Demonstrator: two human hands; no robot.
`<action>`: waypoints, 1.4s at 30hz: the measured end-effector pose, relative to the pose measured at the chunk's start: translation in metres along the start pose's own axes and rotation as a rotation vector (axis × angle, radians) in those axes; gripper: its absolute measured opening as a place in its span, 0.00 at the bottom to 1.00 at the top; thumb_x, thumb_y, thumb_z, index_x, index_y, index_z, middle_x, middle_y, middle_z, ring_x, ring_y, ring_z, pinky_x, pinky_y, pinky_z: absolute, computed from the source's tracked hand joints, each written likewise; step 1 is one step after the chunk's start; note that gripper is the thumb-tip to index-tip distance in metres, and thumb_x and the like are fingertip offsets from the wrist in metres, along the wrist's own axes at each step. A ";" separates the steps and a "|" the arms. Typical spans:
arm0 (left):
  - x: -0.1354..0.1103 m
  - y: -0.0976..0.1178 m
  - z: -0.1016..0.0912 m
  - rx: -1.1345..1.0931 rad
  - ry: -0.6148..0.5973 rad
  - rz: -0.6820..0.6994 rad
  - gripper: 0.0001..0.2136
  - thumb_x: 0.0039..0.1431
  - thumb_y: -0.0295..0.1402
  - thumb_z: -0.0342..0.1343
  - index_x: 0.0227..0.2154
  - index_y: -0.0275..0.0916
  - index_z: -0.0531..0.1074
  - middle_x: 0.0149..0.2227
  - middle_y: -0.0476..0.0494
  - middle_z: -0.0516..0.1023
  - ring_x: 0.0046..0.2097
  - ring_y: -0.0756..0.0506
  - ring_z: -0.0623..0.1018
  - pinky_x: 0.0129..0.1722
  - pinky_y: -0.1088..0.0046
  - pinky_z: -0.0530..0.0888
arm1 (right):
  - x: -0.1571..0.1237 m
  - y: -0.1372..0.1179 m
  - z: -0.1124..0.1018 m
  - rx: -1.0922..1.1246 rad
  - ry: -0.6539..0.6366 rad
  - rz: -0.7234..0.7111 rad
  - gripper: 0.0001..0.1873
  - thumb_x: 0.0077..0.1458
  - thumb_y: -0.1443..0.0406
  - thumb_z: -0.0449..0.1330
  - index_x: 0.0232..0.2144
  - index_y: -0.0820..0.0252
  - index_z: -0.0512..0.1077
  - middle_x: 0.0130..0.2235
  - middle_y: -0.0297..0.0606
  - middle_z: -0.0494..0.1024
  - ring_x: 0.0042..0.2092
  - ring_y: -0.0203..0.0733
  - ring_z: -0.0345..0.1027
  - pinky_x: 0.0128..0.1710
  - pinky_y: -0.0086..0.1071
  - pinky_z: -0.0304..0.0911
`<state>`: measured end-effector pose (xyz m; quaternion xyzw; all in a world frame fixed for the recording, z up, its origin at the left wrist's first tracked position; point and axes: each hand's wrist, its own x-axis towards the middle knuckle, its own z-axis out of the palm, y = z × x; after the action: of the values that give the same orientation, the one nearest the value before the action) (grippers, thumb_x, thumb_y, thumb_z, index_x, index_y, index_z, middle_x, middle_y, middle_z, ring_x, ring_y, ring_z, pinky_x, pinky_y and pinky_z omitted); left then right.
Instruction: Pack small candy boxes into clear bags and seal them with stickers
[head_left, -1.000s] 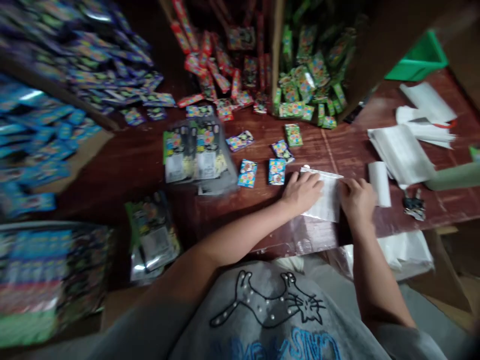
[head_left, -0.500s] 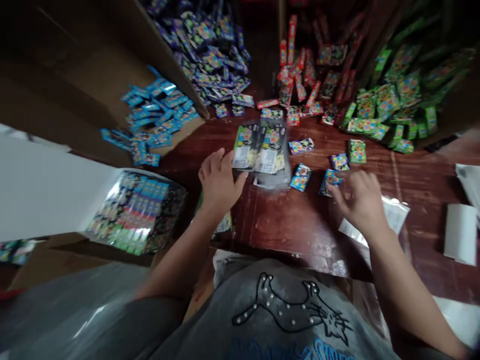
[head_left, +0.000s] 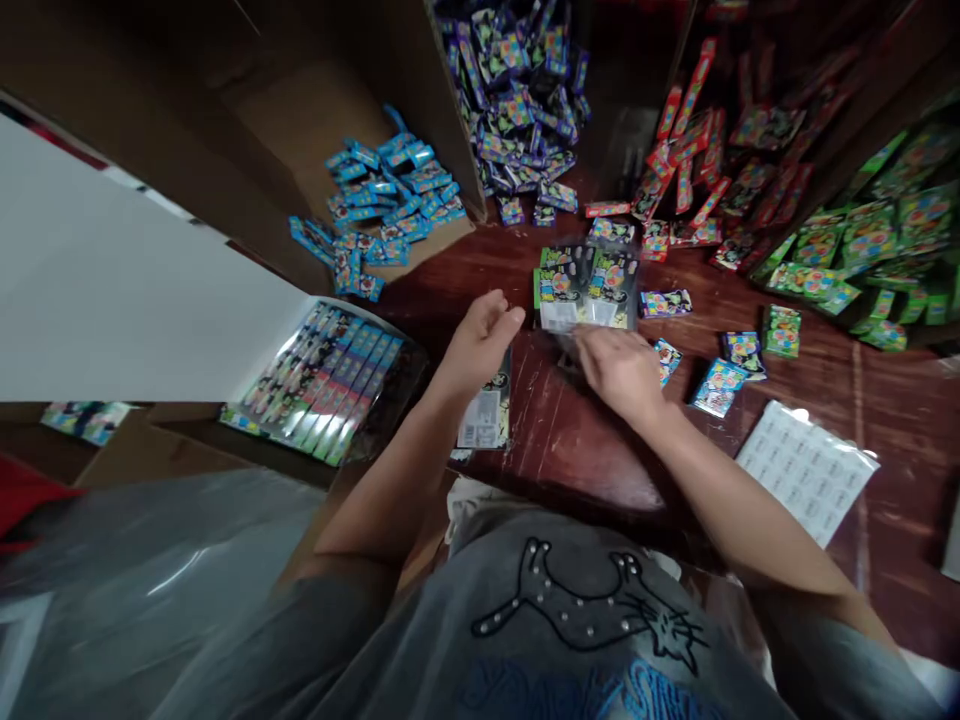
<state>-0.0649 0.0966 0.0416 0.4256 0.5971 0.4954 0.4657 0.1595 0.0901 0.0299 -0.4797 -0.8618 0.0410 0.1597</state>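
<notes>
And in w/ the R hand point(head_left: 621, 372) now, right at the btm edge of the black-green packs point(head_left: 583, 283), mid-desk point(head_left: 551, 430). Fingers bent, bunched close, tips at the packs' lower border; can't tell whether gripping or just resting there. Over to the L hand point(head_left: 480, 345): half-curled, thumb well off the fingers, nothing visible in the grip, just left of those packs & apart from them. Below it, partly hidden by it, a single labelled pack point(head_left: 484, 418) nr the front edge. Back to the R side: one small blue pkt point(head_left: 667, 360) just past the R hand, partly covered; a bigger-showing blue pkt point(head_left: 718, 388) further R, then a dark purple pkt point(head_left: 744, 352) right up by it, & a green pkt point(head_left: 783, 331) just beside. Long purple pkt point(head_left: 666, 303) nr the packs' R edge. Further R, flat, a white printed sheet point(head_left: 806, 470). Up top, L to R: blue heap point(head_left: 394, 205), purple heap point(head_left: 525, 100), red heap point(head_left: 694, 150), green heap point(head_left: 892, 240). Far L, a clear bag point(head_left: 322, 375) w/ multicoloured rows.
</notes>
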 end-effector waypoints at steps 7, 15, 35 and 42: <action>-0.029 0.009 0.041 -0.310 -0.415 -0.211 0.27 0.51 0.43 0.76 0.50 0.36 0.78 0.46 0.38 0.87 0.49 0.36 0.85 0.56 0.56 0.80 | -0.077 -0.014 -0.050 0.262 0.227 -0.398 0.21 0.71 0.55 0.62 0.59 0.59 0.75 0.62 0.46 0.83 0.61 0.49 0.78 0.60 0.45 0.75; -0.080 -0.008 0.049 0.317 -0.823 0.167 0.19 0.70 0.39 0.54 0.58 0.39 0.76 0.49 0.41 0.85 0.49 0.40 0.83 0.57 0.60 0.78 | -0.074 0.017 -0.063 0.352 0.150 0.139 0.19 0.72 0.53 0.60 0.56 0.56 0.75 0.51 0.48 0.83 0.55 0.54 0.77 0.58 0.51 0.73; -0.108 -0.014 0.064 0.182 -0.599 -0.129 0.21 0.59 0.47 0.69 0.48 0.37 0.82 0.47 0.40 0.88 0.45 0.39 0.86 0.46 0.63 0.83 | -0.123 0.018 -0.083 0.669 0.055 0.344 0.24 0.71 0.43 0.56 0.52 0.51 0.77 0.48 0.44 0.85 0.54 0.52 0.80 0.56 0.52 0.73; -0.127 -0.046 0.084 0.270 -0.321 -0.053 0.23 0.70 0.53 0.59 0.51 0.37 0.78 0.49 0.39 0.87 0.49 0.39 0.85 0.50 0.65 0.80 | -0.117 -0.023 -0.005 0.258 -0.083 0.655 0.25 0.77 0.46 0.44 0.43 0.58 0.70 0.37 0.48 0.85 0.36 0.50 0.80 0.30 0.35 0.61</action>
<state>0.0407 -0.0172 0.0067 0.5419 0.5873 0.3244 0.5062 0.1996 -0.0205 0.0125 -0.7046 -0.6556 0.2180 0.1620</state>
